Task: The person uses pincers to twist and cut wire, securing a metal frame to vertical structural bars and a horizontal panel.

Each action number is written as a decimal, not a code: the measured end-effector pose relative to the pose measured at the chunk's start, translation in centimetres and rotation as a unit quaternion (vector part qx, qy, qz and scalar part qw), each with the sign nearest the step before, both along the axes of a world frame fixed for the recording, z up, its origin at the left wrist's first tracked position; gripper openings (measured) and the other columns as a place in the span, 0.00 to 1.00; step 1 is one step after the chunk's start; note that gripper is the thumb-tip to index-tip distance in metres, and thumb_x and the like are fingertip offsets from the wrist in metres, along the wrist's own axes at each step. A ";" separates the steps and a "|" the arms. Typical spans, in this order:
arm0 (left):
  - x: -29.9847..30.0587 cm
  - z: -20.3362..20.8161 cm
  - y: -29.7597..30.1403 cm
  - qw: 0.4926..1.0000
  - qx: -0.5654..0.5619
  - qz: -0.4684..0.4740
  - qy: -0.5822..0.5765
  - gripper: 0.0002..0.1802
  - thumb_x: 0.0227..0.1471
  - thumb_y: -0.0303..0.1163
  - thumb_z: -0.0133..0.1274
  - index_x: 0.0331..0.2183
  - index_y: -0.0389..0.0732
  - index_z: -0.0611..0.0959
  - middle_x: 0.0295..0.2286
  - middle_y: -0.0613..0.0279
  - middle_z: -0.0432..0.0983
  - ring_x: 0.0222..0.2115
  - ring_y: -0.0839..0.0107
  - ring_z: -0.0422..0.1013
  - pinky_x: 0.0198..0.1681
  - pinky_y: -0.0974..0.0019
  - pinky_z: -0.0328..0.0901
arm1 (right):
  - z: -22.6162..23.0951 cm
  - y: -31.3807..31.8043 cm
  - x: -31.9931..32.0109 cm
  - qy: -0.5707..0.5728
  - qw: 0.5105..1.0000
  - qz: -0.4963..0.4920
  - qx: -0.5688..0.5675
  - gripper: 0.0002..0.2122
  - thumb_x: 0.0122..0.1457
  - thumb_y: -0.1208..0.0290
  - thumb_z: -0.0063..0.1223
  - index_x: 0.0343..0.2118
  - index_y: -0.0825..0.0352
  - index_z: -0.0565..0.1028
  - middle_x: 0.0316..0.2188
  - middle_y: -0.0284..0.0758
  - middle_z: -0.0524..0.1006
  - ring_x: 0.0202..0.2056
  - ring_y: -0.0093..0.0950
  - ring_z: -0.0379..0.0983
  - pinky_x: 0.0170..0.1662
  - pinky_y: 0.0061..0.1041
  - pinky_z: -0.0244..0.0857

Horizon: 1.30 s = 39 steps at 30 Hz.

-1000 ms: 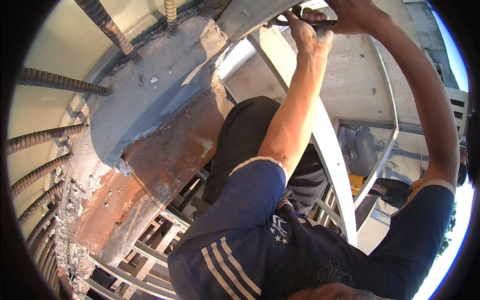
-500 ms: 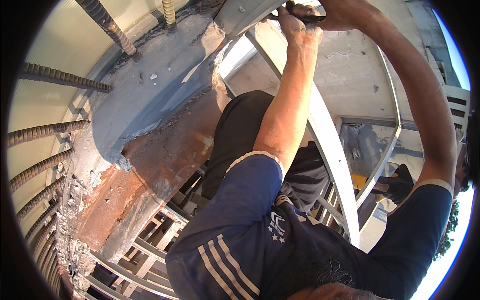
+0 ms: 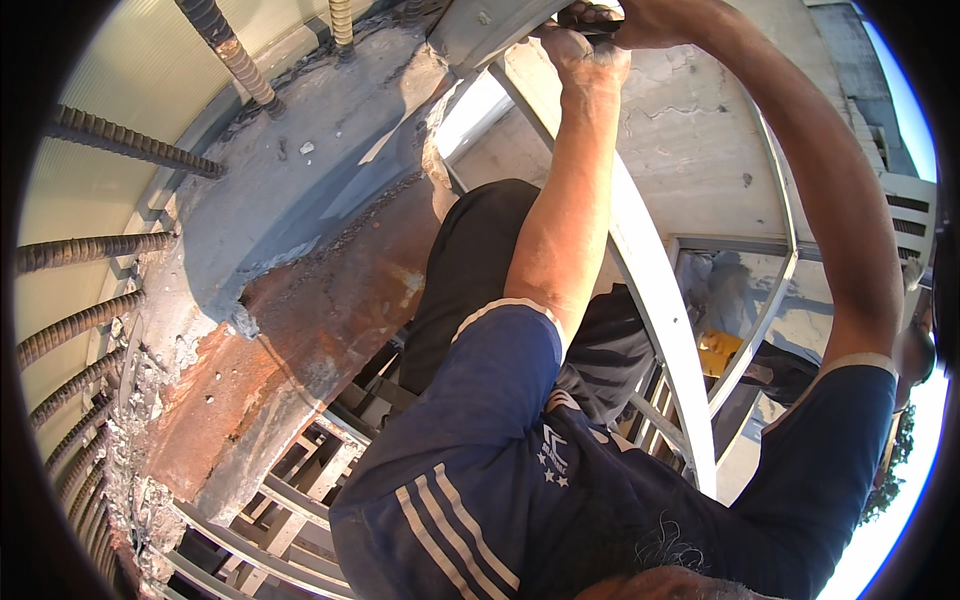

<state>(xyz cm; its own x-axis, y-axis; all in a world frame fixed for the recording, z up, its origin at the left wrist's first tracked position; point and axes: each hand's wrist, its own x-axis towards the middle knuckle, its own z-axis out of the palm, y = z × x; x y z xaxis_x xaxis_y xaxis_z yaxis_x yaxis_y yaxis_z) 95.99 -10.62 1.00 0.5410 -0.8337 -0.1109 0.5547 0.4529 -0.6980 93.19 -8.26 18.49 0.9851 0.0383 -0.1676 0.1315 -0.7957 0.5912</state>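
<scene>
With the left hand [image 3: 585, 60] clenched on the metal beam [image 3: 480, 25] at the frame's top edge and the right hand [image 3: 650, 15] grasping a dark tool [image 3: 590, 20] there, steady leverage and firm footing seem wise.

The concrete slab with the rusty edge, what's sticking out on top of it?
Ribbed steel bars rise from the grey concrete slab, with more bars along its left side. How deep they run inside the concrete is hidden.
</scene>
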 end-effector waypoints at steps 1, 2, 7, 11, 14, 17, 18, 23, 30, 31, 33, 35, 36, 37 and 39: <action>-0.1 0.0 -0.5 1.000 0.019 0.004 -0.011 0.25 0.62 0.46 0.56 0.18 0.47 0.68 0.14 0.72 0.59 0.17 0.74 0.61 0.25 0.68 0.61 | 0.0 -0.9 0.2 -0.005 1.000 0.019 0.013 0.35 0.46 0.59 0.66 0.61 0.59 0.71 0.60 0.51 0.70 0.66 0.48 0.60 0.70 0.47 0.46; -0.1 0.3 -1.0 0.999 0.038 0.006 -0.022 0.23 0.61 0.45 0.56 0.18 0.47 0.69 0.14 0.72 0.60 0.18 0.74 0.61 0.25 0.68 0.62 | 0.0 -1.7 0.0 -0.010 0.999 0.037 0.026 0.35 0.46 0.60 0.66 0.61 0.60 0.72 0.60 0.52 0.70 0.65 0.48 0.60 0.70 0.47 0.47; 1.3 -2.7 -2.6 0.968 -0.008 0.176 -0.177 0.18 0.61 0.36 0.53 0.19 0.49 0.71 0.15 0.72 0.64 0.16 0.77 0.62 0.24 0.72 0.62 | -0.1 0.7 0.5 0.003 0.998 0.005 -0.059 0.36 0.46 0.62 0.68 0.61 0.63 0.71 0.59 0.55 0.70 0.64 0.48 0.62 0.68 0.45 0.53; -0.9 -1.2 -2.8 0.994 0.012 0.090 -0.069 0.14 0.62 0.38 0.50 0.24 0.46 0.73 0.15 0.71 0.64 0.15 0.78 0.59 0.22 0.73 0.62 | 1.4 -3.4 -0.1 0.048 0.982 0.008 0.180 0.28 0.49 0.55 0.67 0.52 0.66 0.79 0.48 0.49 0.80 0.55 0.47 0.73 0.60 0.43 0.64; 0.4 -3.2 -2.1 0.989 -0.061 0.092 -0.102 0.16 0.66 0.42 0.44 0.32 0.41 0.77 0.22 0.62 0.71 0.18 0.75 0.62 0.21 0.74 0.61 | 1.2 -5.4 0.9 -0.002 0.970 -0.121 0.210 0.16 0.58 0.64 0.58 0.46 0.66 0.82 0.41 0.49 0.82 0.46 0.46 0.79 0.50 0.40 0.72; 0.2 -3.1 -1.7 0.992 0.038 0.049 -0.111 0.18 0.66 0.45 0.45 0.36 0.39 0.76 0.23 0.62 0.72 0.17 0.75 0.62 0.19 0.75 0.61 | 0.2 -7.2 -0.1 -0.074 0.977 -0.119 0.160 0.11 0.60 0.69 0.54 0.42 0.65 0.83 0.38 0.45 0.84 0.43 0.42 0.81 0.46 0.39 0.74; -0.5 -3.1 -1.8 0.993 0.017 0.032 -0.112 0.18 0.66 0.45 0.46 0.36 0.38 0.76 0.23 0.62 0.72 0.16 0.75 0.62 0.19 0.74 0.62 | 0.1 -7.1 -1.1 -0.102 0.967 -0.115 0.201 0.11 0.60 0.69 0.54 0.42 0.64 0.83 0.38 0.44 0.84 0.43 0.42 0.81 0.46 0.39 0.74; 4.8 -8.5 -3.4 0.940 -0.251 0.153 -0.176 0.28 0.63 0.49 0.52 0.51 0.34 0.75 0.45 0.55 0.76 0.48 0.63 0.73 0.56 0.53 0.69 | 0.8 -2.8 3.9 -0.140 0.929 -0.065 0.337 0.11 0.61 0.72 0.53 0.44 0.61 0.83 0.39 0.44 0.84 0.44 0.43 0.80 0.47 0.40 0.74; 0.2 0.2 1.8 0.990 0.088 0.060 -0.092 0.17 0.66 0.39 0.47 0.42 0.35 0.81 0.38 0.48 0.81 0.41 0.57 0.78 0.51 0.53 0.73 | 0.1 -3.5 0.9 -0.104 0.971 0.036 0.211 0.16 0.60 0.59 0.58 0.47 0.61 0.81 0.45 0.47 0.82 0.48 0.46 0.78 0.50 0.41 0.72; 0.1 0.3 2.2 0.979 0.091 0.110 -0.145 0.17 0.66 0.39 0.47 0.43 0.35 0.81 0.39 0.48 0.81 0.42 0.57 0.78 0.51 0.53 0.72 | 0.5 -3.4 1.2 -0.051 0.968 0.000 0.245 0.19 0.58 0.56 0.60 0.48 0.61 0.81 0.46 0.46 0.82 0.48 0.46 0.78 0.51 0.40 0.72; -3.3 1.8 1.2 0.954 0.068 0.168 -0.239 0.17 0.67 0.38 0.46 0.45 0.35 0.81 0.41 0.49 0.81 0.43 0.56 0.78 0.53 0.53 0.72 | 3.1 -3.6 -1.6 0.047 0.947 -0.123 0.292 0.23 0.55 0.50 0.63 0.49 0.60 0.81 0.47 0.45 0.82 0.49 0.45 0.77 0.53 0.39 0.71; 0.5 -0.7 0.0 0.986 0.028 0.118 -0.111 0.19 0.68 0.39 0.44 0.44 0.34 0.82 0.42 0.50 0.82 0.45 0.55 0.78 0.55 0.52 0.71 | 3.0 -0.8 1.5 0.129 0.971 -0.155 0.129 0.38 0.47 0.38 0.64 0.56 0.63 0.78 0.48 0.48 0.81 0.51 0.46 0.77 0.57 0.40 0.67; 1.2 -1.9 -0.8 0.987 0.013 0.114 -0.109 0.19 0.68 0.39 0.43 0.44 0.34 0.82 0.42 0.50 0.82 0.45 0.55 0.78 0.55 0.52 0.71 | 2.9 0.7 1.0 0.112 0.986 -0.119 0.028 0.40 0.46 0.38 0.65 0.55 0.68 0.77 0.48 0.50 0.80 0.51 0.49 0.75 0.57 0.42 0.67; 0.6 -1.7 -1.2 0.990 -0.005 0.094 -0.105 0.20 0.68 0.39 0.43 0.43 0.34 0.82 0.42 0.50 0.82 0.45 0.55 0.78 0.55 0.52 0.71 | 2.6 0.9 0.3 0.116 0.984 -0.129 -0.035 0.41 0.44 0.39 0.66 0.54 0.71 0.76 0.48 0.51 0.79 0.52 0.50 0.74 0.57 0.44 0.66; -0.3 -1.6 -2.1 0.992 -0.014 0.100 -0.074 0.18 0.67 0.39 0.45 0.41 0.35 0.84 0.41 0.53 0.83 0.44 0.56 0.78 0.54 0.53 0.72 | 1.7 1.4 0.4 0.145 0.966 -0.172 -0.124 0.42 0.41 0.42 0.68 0.52 0.76 0.75 0.48 0.52 0.78 0.53 0.52 0.72 0.57 0.45 0.65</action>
<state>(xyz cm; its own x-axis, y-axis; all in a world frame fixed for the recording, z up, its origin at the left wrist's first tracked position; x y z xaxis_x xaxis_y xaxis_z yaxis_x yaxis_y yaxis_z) 95.71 -12.68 -0.60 0.7042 -0.7100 0.0025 0.5527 0.5460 -0.6296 93.60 -6.85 20.20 0.8424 -0.3606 -0.4003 0.0730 -0.6597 0.7479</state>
